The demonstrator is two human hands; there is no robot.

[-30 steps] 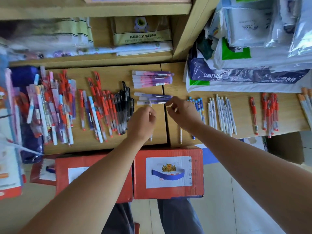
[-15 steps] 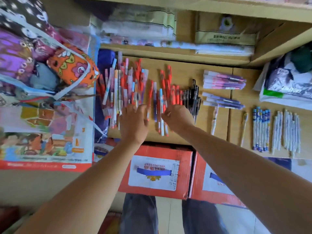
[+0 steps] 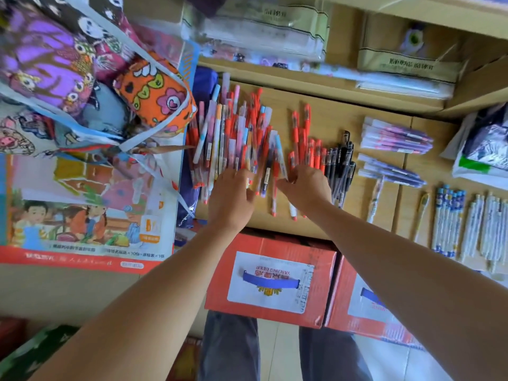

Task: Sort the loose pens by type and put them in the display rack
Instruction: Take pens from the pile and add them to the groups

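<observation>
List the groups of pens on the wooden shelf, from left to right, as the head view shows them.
mixed pile of pens → red pens → black pens → purple pens → blue-and-white pens → white pens

The mixed pen pile (image 3: pixel 231 138) is swallowing the fingertips of the left hand (image 3: pixel 231 199), and the right hand (image 3: pixel 305 188) is covering the near ends of the orange pens (image 3: pixel 302 144), so I am failing to tell whether either hand is pinching a pen. The print on the barrels is showing too small for me to read. The frame's right edge is cutting off the white patterned pens (image 3: pixel 492 229) and a plastic bag (image 3: pixel 483 149). The right forearm is hiding part of the second red box (image 3: pixel 365 312). The packets on the upper shelf (image 3: pixel 255 26) are smearing into blur, and I am making out none of their lettering.
</observation>
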